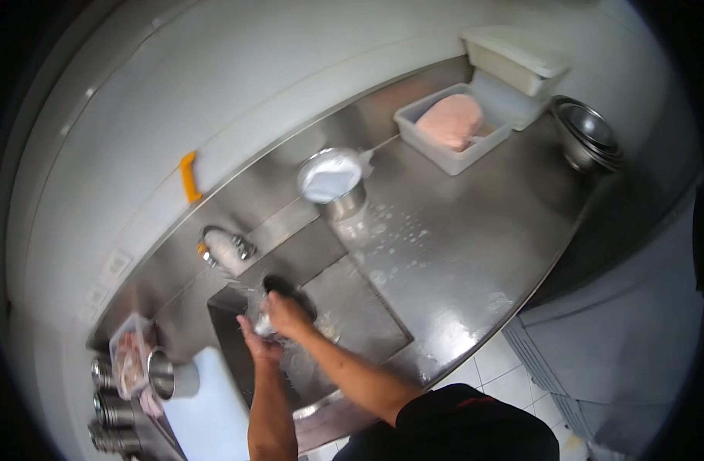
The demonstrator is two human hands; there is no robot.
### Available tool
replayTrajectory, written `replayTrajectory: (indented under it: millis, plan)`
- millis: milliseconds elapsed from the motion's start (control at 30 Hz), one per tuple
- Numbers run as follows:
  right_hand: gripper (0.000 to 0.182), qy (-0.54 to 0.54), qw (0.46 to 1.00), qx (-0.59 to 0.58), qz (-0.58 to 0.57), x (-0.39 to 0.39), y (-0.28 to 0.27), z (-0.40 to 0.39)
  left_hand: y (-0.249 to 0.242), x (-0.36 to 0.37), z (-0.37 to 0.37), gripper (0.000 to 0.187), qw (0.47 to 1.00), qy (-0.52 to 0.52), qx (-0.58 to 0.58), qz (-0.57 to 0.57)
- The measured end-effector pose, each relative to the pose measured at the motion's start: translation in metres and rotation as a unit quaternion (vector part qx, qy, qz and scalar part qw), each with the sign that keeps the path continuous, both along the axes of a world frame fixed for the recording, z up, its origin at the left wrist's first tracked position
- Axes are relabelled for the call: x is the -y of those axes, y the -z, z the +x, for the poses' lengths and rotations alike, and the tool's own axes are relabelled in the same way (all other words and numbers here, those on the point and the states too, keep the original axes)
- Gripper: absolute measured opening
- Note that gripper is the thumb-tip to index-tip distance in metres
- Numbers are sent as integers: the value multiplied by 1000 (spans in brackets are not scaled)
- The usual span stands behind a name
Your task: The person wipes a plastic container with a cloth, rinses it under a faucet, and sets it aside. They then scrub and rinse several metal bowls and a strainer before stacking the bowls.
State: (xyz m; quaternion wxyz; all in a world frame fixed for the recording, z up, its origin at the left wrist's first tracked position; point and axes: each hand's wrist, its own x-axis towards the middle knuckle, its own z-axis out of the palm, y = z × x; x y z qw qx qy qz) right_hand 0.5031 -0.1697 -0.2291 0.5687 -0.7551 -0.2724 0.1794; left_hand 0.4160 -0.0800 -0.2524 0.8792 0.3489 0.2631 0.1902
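Over the sink [337, 307], both of my hands are close together in splashing water. My left hand [261, 347] is turned palm up, low in front, with a finger stretched out. Just above it, my right hand [285, 313] is closed, its fingers blurred; I cannot tell what is in them. A small pale, shiny patch [264, 327] shows between the hands. Behind my right hand, partly covered by it, is a dark round vessel [300, 296]. The faucet [227, 247] stands at the back of the sink, beyond my hands.
A metal pot [344, 206] with whitish contents stands behind the sink on the wet steel counter [452, 246]. Farther right are a plastic tub [453, 161] holding something pink and stacked metal bowls [586, 134]. A white board [206, 411] and metal container [174, 378] are at left.
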Motion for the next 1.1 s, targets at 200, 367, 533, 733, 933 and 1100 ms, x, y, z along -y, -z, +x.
replayTrajectory:
  millis: [200, 367, 533, 733, 933, 1100]
  plan:
    - [32, -107, 989, 57, -85, -8, 19, 15, 41, 3, -16, 72, 994, 16, -108, 18]
    - [33, -356, 873, 207, -261, 20, -15, 4, 0, -12, -50, 71, 976, 1, -213, 48]
    - [26, -329, 844, 268, -328, 12, 9, 25, -9, -14, -77, 65, 957, 53, -260, 116]
    - [28, -387, 871, 191, -233, 10, 32, 23, 22, -20, -93, 64, 867, 80, -310, 382]
    - [26, -310, 893, 242, -219, 22, 5, 12, 3, 0, -105, 63, 719, 79, -355, 592]
    - [24, -319, 900, 227, -194, 21, 11, 40, -23, 9, -112, 57, 683, 116, -366, 621]
